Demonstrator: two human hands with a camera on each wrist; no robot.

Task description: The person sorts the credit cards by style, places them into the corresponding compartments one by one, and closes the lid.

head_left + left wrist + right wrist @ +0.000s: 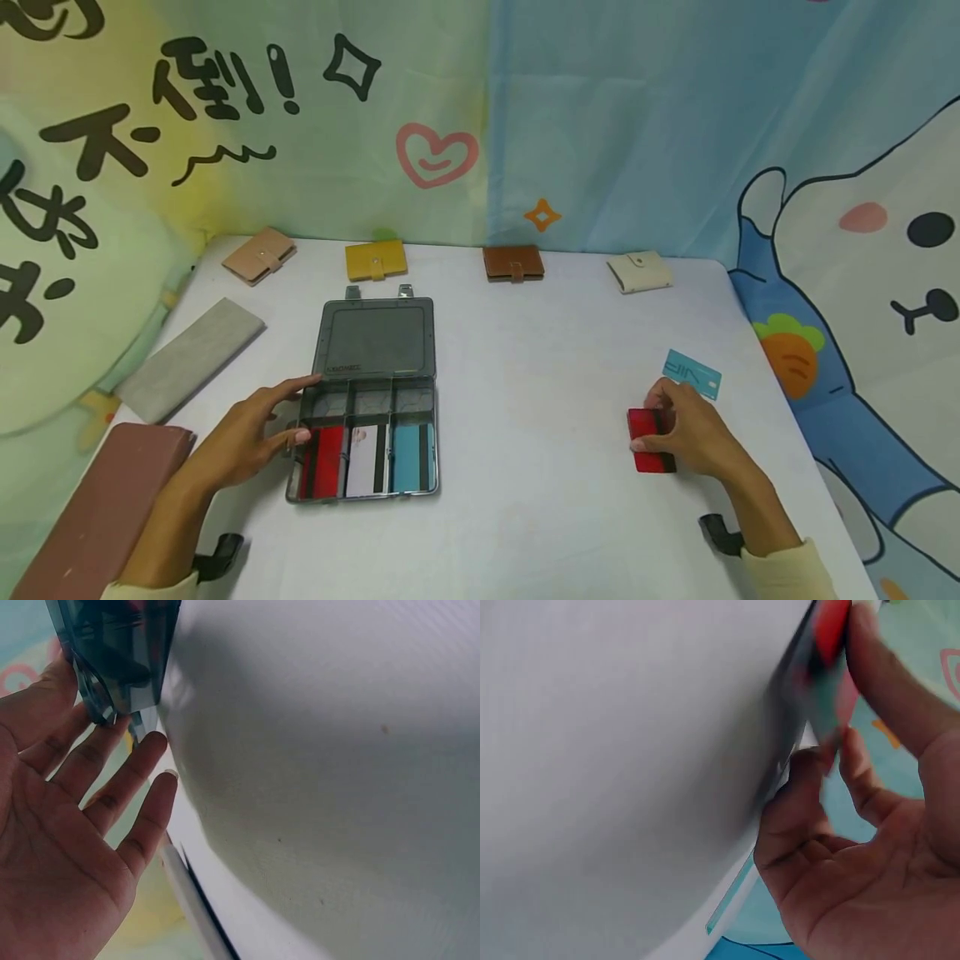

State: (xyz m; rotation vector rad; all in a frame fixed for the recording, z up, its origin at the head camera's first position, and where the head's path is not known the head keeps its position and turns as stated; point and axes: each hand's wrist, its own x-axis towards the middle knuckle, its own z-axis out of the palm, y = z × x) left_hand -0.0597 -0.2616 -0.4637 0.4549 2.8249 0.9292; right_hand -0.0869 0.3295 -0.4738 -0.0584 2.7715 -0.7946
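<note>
My left hand [240,437] rests at the left side of an open dark translucent box [378,337], thumb and index finger spread along its edge. The left wrist view shows the other fingers extended beside the box corner. In the front row of compartments lie a red card [328,462], a white card [365,467] and a blue card [406,458], each with a dark stripe; the back row looks bare. Toward the right of the table, my right hand [697,433] pinches another red card [643,423] between thumb and fingers. Just behind it lies a teal card [697,372].
Four small wallets line the back edge: beige [258,254], yellow [377,261], brown [513,262] and cream [640,272]. At the left lie a grey flat case [191,358] and a reddish-brown case [105,508], the latter beside my left forearm. A printed cloth [600,125] hangs behind.
</note>
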